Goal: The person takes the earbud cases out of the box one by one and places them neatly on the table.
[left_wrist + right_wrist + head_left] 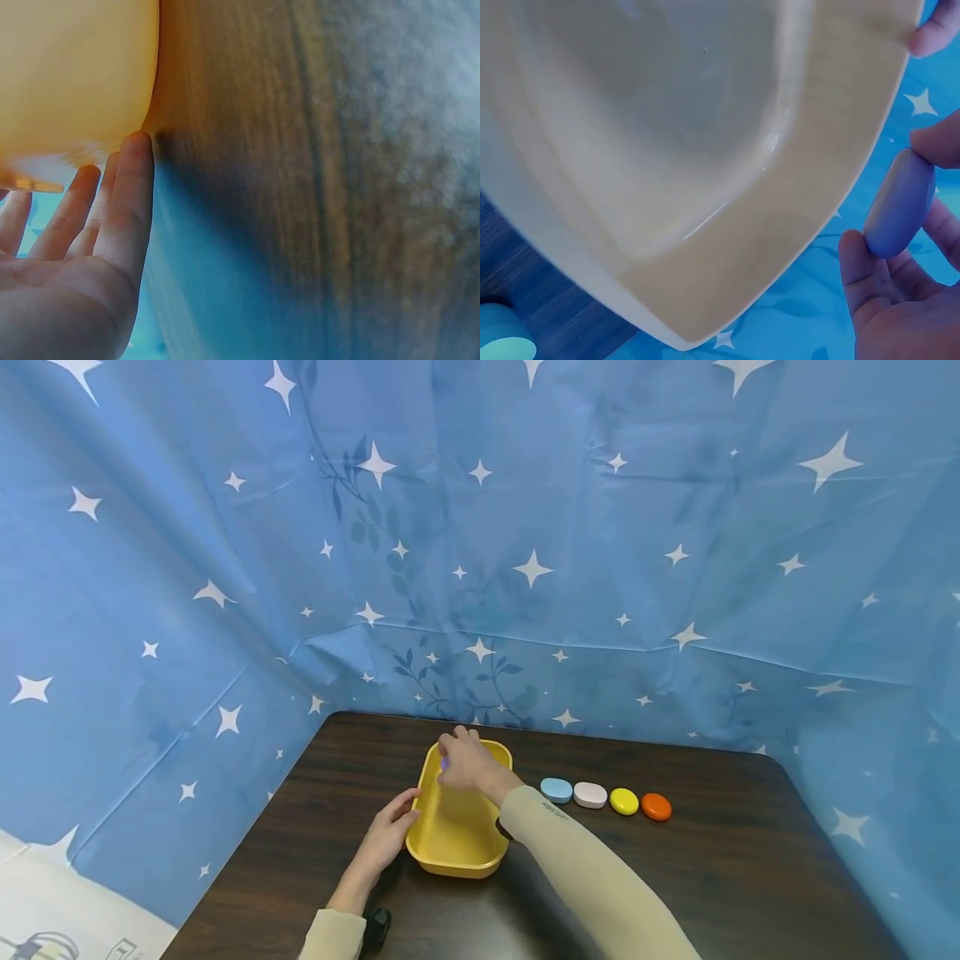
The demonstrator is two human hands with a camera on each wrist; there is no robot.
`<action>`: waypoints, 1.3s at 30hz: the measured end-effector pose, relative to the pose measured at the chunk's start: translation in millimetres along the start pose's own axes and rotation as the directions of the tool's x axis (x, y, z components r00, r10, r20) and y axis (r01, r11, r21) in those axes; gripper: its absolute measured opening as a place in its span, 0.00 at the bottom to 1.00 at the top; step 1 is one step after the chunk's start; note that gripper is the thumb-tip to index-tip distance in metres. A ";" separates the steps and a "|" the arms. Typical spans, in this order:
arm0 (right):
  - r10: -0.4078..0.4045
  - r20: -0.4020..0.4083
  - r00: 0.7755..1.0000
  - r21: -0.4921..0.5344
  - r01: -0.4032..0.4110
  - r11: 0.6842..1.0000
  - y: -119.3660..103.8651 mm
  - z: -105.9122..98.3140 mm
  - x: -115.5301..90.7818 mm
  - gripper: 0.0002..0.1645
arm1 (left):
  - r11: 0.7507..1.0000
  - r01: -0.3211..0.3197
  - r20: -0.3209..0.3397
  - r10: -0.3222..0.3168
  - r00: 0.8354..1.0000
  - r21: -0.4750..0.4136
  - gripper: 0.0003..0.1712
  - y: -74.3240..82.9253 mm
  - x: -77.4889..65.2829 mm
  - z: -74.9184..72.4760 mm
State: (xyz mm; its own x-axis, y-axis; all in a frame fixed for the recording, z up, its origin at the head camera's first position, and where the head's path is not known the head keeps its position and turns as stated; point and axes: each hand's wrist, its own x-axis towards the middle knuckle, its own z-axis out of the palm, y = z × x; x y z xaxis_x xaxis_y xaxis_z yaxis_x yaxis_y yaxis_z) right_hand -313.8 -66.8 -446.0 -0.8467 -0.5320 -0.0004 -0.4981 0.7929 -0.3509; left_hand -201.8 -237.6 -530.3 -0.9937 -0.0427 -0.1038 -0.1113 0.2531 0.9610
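A yellow rectangular basin (457, 870) with rounded corners stands on the table. Over its far end, my right hand (471, 765) pinches a smooth purple bar of soap (901, 206) between thumb and fingertips, above the basin. In the head view most of that soap is hidden behind the hand. My left hand (384, 837) touches the basin's left side; in the left wrist view its fingers (129, 202) lie fairly straight against the outer wall.
Right of the basin, a blue soap (556, 790), a pale pink soap (590, 795), a round yellow soap (624, 802) and an orange-red soap (656, 807) lie in a row on the dark wooden table (720, 868). A blue star-patterned curtain (600, 568) rises behind the table.
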 end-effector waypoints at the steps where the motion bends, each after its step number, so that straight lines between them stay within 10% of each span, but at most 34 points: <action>1: 0.001 -0.005 1.000 0.015 -0.001 1.000 1.0 -1.4 -1.4 0.23 | 1.000 0.007 0.001 -0.007 1.000 -0.004 0.24 0.2 0.2 0.5; 39: 0.067 -0.195 0.978 0.345 0.004 0.939 19.9 -16.7 -51.2 0.28 | 1.000 0.027 -0.010 -0.027 1.000 0.008 0.24 3.2 -3.8 2.7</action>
State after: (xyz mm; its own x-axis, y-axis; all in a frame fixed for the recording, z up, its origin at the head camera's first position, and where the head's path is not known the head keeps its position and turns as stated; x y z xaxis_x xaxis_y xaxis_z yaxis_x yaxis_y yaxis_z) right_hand -283.4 -18.9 -437.3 -0.8985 -0.4092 0.1589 -0.4066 0.6395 -0.6524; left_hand -198.4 -234.0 -527.5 -0.9901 -0.0596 -0.1271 -0.1383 0.2594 0.9558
